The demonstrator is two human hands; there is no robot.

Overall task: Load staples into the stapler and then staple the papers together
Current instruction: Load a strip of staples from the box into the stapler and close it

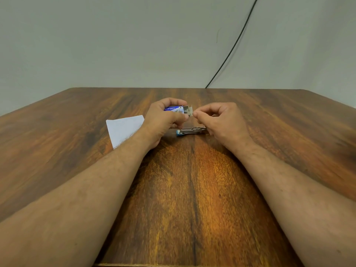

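At frame centre, a staple box is gripped by the left hand, its flap opened. The right hand is pinched at the flap; staples cannot be made out. The stapler, below, is partly hidden. Papers are overlapped by the left wrist.

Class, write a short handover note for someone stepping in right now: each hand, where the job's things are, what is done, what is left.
Left hand: grips the staple box, its end flap open.
Right hand: fingers pinched at the box's open flap; whether it holds staples cannot be told.
Stapler: lies on the table below the hands.
Papers: on the table beside the left wrist, apart from the stapler.
Done: box opened.
Left: load the staples, staple the papers.
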